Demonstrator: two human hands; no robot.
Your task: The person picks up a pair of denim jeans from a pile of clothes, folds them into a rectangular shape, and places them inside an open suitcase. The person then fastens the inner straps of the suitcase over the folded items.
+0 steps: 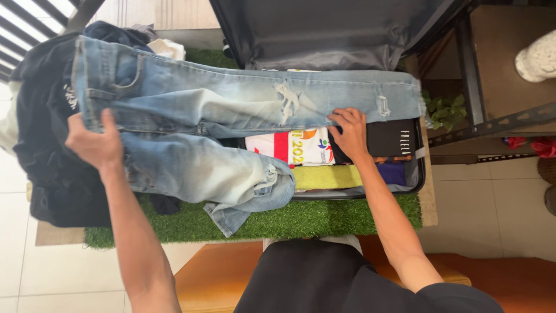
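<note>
1. Your left hand (95,145) clamps the waistband end of the light-blue ripped jeans (231,101), thumb on top and fingers hidden beneath; your right hand (349,132) lies flat and open on the lower edge of the far leg, pressing, not gripping.
2. The jeans stretch across the open black suitcase (418,168); the upper leg reaches the case's right edge, while the nearer leg (folded back, hem hanging) spills over the case's front left corner onto the green artificial-turf mat (324,217).
3. Open room: bare turf along the near edge; white tiled floor (492,208) to the right; a heap of dark clothes (46,145) crowds the left; the raised lid (324,35) closes off the far side.
4. Inside the case: a white printed shirt (289,148), a black garment (394,139), a yellow-green folded piece (327,177) and something blue (392,173).
</note>
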